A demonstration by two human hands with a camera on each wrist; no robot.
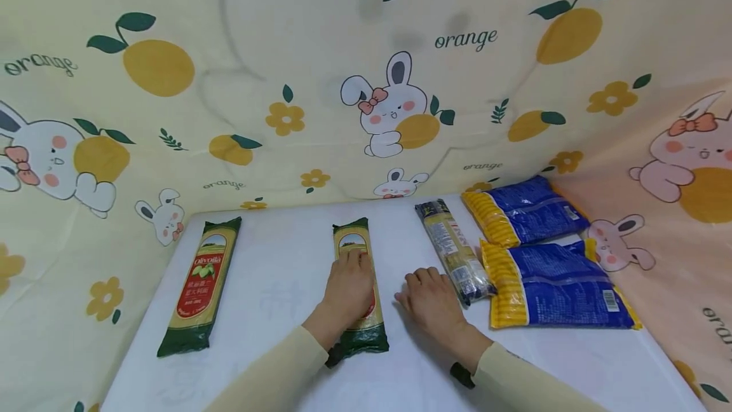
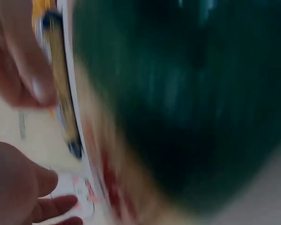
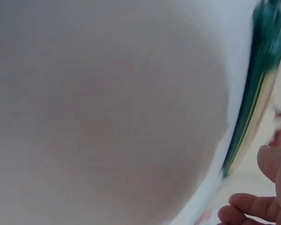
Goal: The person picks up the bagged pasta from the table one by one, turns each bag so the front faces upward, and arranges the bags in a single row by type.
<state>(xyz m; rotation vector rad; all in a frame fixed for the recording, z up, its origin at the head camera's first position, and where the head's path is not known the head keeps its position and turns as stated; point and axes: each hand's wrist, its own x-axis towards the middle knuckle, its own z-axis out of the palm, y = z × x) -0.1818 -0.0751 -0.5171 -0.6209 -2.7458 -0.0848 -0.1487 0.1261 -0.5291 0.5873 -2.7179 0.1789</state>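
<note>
Pasta packet (image 1: 374, 323), green-ended with a gold and red front, lies upright at the middle of the white table. My left hand (image 1: 350, 285) is over it, covering much of its label. In the left wrist view, the thumb and fingers (image 2: 56, 206) of this hand are apart and loosely bent beside the blurred packet. To the right, my right hand (image 1: 433, 301) hovers low over the table with loosely bent fingers and nothing in them. Just beyond its knuckles lies a packet (image 1: 454, 250) with a printed pale back, slanting toward the blue bags.
A matching green-ended pasta packet (image 1: 200, 285) lies at the left of the table (image 1: 274, 285). Two blue and yellow bags (image 1: 532, 208) sit one behind the other at the right. A cloth (image 1: 320, 37) printed with rabbits and oranges rises behind the table.
</note>
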